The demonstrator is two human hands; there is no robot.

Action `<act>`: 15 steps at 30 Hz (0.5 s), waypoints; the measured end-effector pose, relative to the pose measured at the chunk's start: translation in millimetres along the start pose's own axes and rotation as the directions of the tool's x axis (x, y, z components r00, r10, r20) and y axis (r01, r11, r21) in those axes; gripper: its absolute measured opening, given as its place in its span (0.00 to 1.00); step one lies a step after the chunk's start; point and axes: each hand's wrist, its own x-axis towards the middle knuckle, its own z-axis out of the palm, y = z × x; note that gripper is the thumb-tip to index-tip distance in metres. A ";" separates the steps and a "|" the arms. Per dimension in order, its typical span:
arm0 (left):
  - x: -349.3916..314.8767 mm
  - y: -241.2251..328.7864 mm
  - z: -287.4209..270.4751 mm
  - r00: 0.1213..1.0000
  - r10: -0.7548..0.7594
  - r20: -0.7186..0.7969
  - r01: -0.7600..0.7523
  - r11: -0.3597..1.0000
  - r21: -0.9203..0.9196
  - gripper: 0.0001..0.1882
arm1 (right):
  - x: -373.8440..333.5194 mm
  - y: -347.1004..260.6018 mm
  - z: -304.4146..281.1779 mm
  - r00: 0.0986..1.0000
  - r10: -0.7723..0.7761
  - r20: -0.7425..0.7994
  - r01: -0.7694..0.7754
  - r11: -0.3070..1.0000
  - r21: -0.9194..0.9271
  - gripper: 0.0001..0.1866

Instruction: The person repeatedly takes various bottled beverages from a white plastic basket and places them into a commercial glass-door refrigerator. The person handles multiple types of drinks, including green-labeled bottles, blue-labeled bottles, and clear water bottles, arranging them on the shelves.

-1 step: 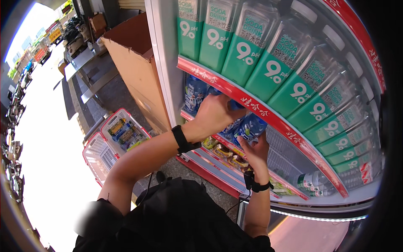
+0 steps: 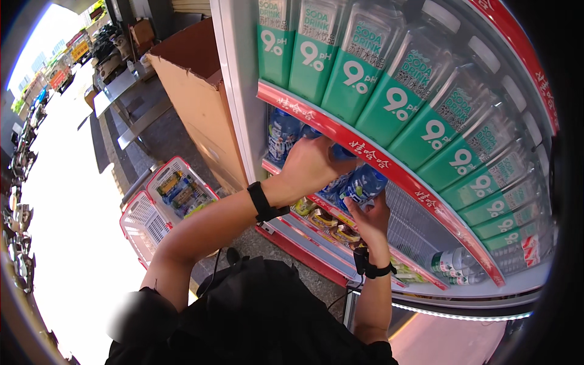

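Observation:
Blue-labelled drink bottles stand on the shelf below the red-edged one in an upright display cooler. My left hand (image 2: 311, 165) reaches in under the red shelf edge (image 2: 347, 137), its fingers curled round the upper part of a bottle; some fingertips are hidden. Lower and to the right, my right hand (image 2: 372, 222) holds a blue drink bottle (image 2: 365, 182) by its side, thumb in front and fingers partly out of sight behind. Another blue bottle (image 2: 283, 137) stands to the left of my left hand. Both wrists wear black bands.
Large green-labelled bottles (image 2: 347, 79) line the shelf above. Clear bottles (image 2: 456, 264) lie at the right end of the blue bottles' shelf. Yellow-brown packages (image 2: 325, 222) fill a lower shelf. At left are a cardboard box (image 2: 194, 112) and a red-rimmed basket (image 2: 140, 228) holding packets.

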 end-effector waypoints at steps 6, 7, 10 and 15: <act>-33.5 -28.1 -8.3 0.988 -0.012 -0.152 0.013 1.000 0.008 0.24 | -0.4 5.6 6.0 0.999 -0.047 -0.022 0.049 0.994 0.096 0.35; -33.6 -30.6 -10.1 0.980 -0.056 -0.191 0.058 0.998 0.003 0.26 | -0.2 8.7 7.5 0.997 -0.068 -0.034 0.072 0.989 0.130 0.34; -25.5 -27.0 -19.1 0.947 -0.176 -0.268 0.175 0.984 -0.029 0.28 | -0.4 2.7 7.0 0.999 -0.031 -0.023 0.033 0.996 0.086 0.34; 0.8 -21.5 -20.5 0.969 -0.156 -0.192 0.168 0.984 0.051 0.19 | -0.6 8.0 5.7 0.998 -0.038 -0.042 0.040 0.998 0.043 0.34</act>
